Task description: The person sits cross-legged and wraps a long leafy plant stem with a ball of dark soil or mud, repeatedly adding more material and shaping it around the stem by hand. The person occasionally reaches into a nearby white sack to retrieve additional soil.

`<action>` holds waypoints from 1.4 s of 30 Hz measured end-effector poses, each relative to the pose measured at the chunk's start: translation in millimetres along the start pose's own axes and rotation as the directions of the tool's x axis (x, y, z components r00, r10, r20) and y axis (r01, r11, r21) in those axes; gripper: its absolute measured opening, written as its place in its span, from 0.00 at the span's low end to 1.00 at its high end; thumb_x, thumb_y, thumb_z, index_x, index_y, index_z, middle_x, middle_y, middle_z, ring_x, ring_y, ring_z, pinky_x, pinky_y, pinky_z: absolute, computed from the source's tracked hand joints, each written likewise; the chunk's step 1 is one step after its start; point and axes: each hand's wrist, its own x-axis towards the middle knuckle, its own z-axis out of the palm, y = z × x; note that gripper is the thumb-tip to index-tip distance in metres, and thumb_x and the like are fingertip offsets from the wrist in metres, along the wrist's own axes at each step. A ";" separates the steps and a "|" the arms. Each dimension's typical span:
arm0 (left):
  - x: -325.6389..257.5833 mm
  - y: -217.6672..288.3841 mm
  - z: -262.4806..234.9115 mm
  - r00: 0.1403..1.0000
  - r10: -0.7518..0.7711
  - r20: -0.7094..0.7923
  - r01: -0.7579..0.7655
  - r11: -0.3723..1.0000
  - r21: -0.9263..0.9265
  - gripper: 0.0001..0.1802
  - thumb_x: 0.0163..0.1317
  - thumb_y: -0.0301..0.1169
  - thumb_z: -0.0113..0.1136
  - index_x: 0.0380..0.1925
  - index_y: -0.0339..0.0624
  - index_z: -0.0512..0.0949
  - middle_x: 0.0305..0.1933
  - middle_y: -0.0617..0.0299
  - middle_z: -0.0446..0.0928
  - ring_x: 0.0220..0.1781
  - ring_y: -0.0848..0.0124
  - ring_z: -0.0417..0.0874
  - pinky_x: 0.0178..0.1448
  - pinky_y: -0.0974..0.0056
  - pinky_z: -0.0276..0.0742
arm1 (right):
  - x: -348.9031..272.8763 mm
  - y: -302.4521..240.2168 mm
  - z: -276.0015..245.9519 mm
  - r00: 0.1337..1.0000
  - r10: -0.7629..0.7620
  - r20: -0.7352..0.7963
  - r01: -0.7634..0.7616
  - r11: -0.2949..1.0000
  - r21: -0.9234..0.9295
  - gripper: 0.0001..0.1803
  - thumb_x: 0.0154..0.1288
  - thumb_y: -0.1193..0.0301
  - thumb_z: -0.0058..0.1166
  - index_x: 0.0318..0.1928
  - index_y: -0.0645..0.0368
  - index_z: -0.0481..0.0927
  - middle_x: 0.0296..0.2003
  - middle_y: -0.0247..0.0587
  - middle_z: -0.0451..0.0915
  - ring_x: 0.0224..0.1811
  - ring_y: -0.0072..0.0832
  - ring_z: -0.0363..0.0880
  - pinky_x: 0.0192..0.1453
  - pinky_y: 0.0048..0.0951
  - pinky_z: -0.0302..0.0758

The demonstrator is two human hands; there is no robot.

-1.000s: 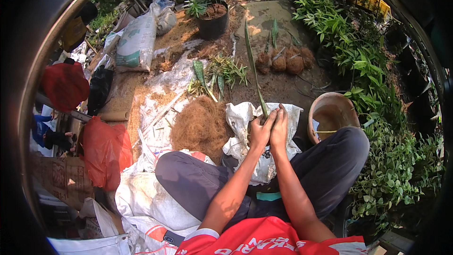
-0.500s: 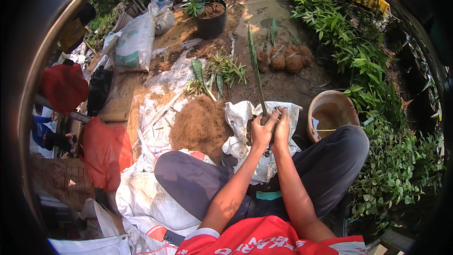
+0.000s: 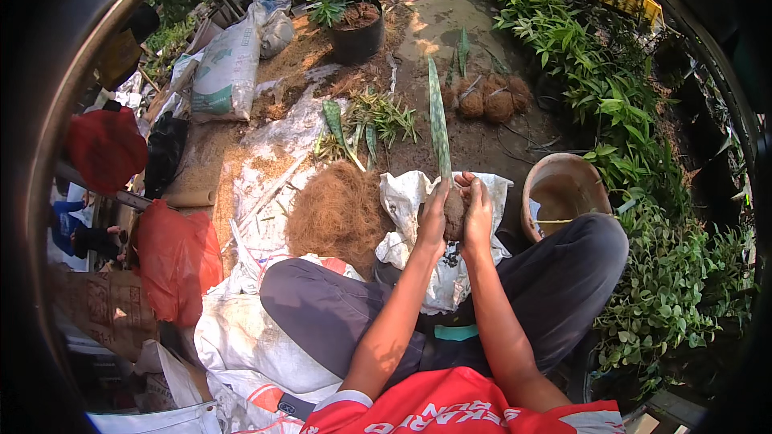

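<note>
Between my palms is a ball of dark soil (image 3: 454,215) with one tall, mottled snake plant leaf (image 3: 437,116) standing up out of it. My left hand (image 3: 433,213) cups the ball from the left side, and my right hand (image 3: 478,213) presses on it from the right with its fingers curved over. Beneath them, a white sack (image 3: 402,193) lies open across my lap with dark crumbs of soil on it. Left of the sack sits a loose heap of brown coconut fibre (image 3: 334,213).
A clay pot (image 3: 567,185) stands by my right knee. Ahead are several fibre-wrapped balls (image 3: 498,100) with leaves, and cut plants (image 3: 374,120). A potted plant (image 3: 356,32) and a filled sack (image 3: 225,72) stand farther off. Leafy plants (image 3: 611,104) line the right; red bags (image 3: 178,253) lie left.
My hands have turned the soil ball, so the leaf shows its broad face and stands more upright. The palms have parted somewhat, and more of the ball shows between them.
</note>
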 end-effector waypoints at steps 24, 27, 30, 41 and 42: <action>-1.6 5.6 -8.8 0.970 0.207 -0.129 -0.189 0.972 0.138 0.26 0.76 0.49 0.40 0.41 0.35 0.76 0.36 0.58 0.81 0.37 0.71 0.81 0.44 0.67 0.77 | -4.9 18.8 -5.0 0.905 0.058 0.422 -0.127 0.982 0.137 0.31 0.71 0.64 0.54 0.69 0.60 0.62 0.58 0.43 0.72 0.61 0.30 0.70 0.64 0.30 0.68; 2.4 2.8 -13.1 0.958 0.282 -0.054 -0.249 0.909 0.335 0.28 0.75 0.51 0.39 0.45 0.35 0.77 0.44 0.56 0.81 0.48 0.68 0.80 0.57 0.61 0.74 | -4.9 23.0 -3.2 0.932 0.088 0.353 -0.129 0.987 0.093 0.32 0.71 0.61 0.55 0.68 0.63 0.62 0.59 0.46 0.72 0.62 0.31 0.71 0.64 0.31 0.69; 11.6 4.2 -17.3 0.892 0.453 0.016 -0.371 0.710 0.599 0.34 0.76 0.53 0.33 0.55 0.31 0.73 0.57 0.53 0.76 0.60 0.65 0.73 0.67 0.60 0.63 | 0.0 19.9 -4.3 0.894 0.313 0.322 -0.350 0.935 0.061 0.27 0.72 0.60 0.53 0.62 0.66 0.70 0.61 0.46 0.71 0.62 0.30 0.71 0.64 0.29 0.68; 8.4 43.3 -20.0 0.958 0.171 -0.230 -0.139 0.979 0.151 0.34 0.69 0.62 0.44 0.42 0.37 0.76 0.28 0.60 0.79 0.22 0.68 0.82 0.27 0.64 0.80 | 18.0 25.8 -8.4 0.946 -0.213 0.246 0.258 0.951 -0.169 0.24 0.75 0.58 0.45 0.59 0.63 0.73 0.58 0.52 0.75 0.65 0.39 0.70 0.67 0.38 0.65; 7.5 52.0 -21.0 0.951 0.190 -0.244 -0.163 0.978 0.127 0.34 0.68 0.62 0.44 0.41 0.38 0.76 0.28 0.60 0.79 0.23 0.68 0.82 0.27 0.63 0.80 | 31.0 31.4 -18.4 0.979 -0.135 0.154 0.157 0.977 -0.145 0.23 0.75 0.59 0.45 0.55 0.67 0.76 0.49 0.48 0.81 0.56 0.31 0.77 0.58 0.31 0.71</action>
